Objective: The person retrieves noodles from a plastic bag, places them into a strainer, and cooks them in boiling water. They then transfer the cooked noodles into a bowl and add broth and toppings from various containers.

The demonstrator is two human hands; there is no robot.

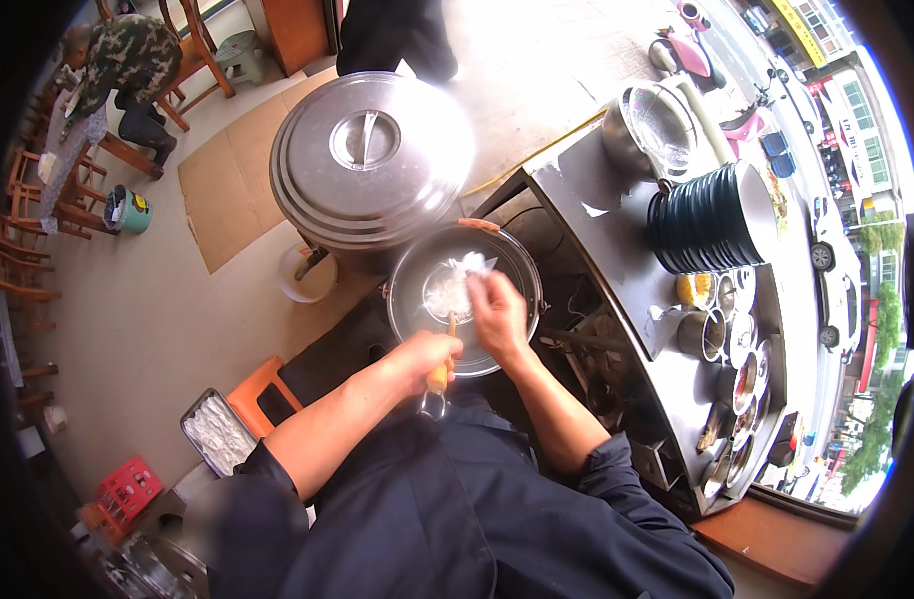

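My left hand (429, 357) is closed around a wooden handle (437, 376) with a metal loop at its end. The handle points up to a pile of white, shredded-looking food (451, 288) over the middle of a round metal pot (408, 329). What the handle carries is hidden under the white food. My right hand (496, 303) is over the pot's right part, with its fingers bunched at the edge of the white food and blurred. Whether it pinches some of it cannot be told. Beyond the pot stands a large lidded steel stockpot (307, 150).
At right, a metal counter (576, 202) bears stacked dark-rimmed plates (696, 224), a steel bowl (636, 135) and several food containers. A tray of white food (219, 433) lies beside an orange stool (258, 393) at left. A person in camouflage (127, 67) bends over a table further back.
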